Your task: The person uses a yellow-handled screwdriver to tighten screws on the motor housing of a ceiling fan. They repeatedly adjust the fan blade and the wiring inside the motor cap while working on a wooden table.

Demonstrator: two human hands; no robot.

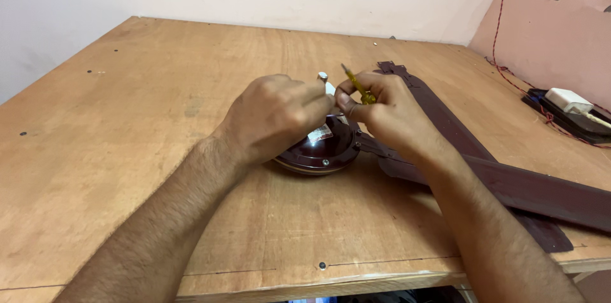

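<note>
- The dark maroon round fan motor housing [318, 153] lies on the brown plywood table [127, 150], near its front edge, with long maroon fan blades [509, 182] going out to the right.
- The left hand [273, 115] has its fingers closed on the small white part with a metal tip [324, 80] on top of the housing; it is good to hold this firmly.
- The right hand [388, 112] grips a thin yellow-handled screwdriver [359, 86] in closed fingers; the tool should stay straight, with light pressure, I think.

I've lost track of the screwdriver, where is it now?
In the head view, the yellow screwdriver is pinched in the right hand, just right of table centre, above the dark red fan hub.
</note>
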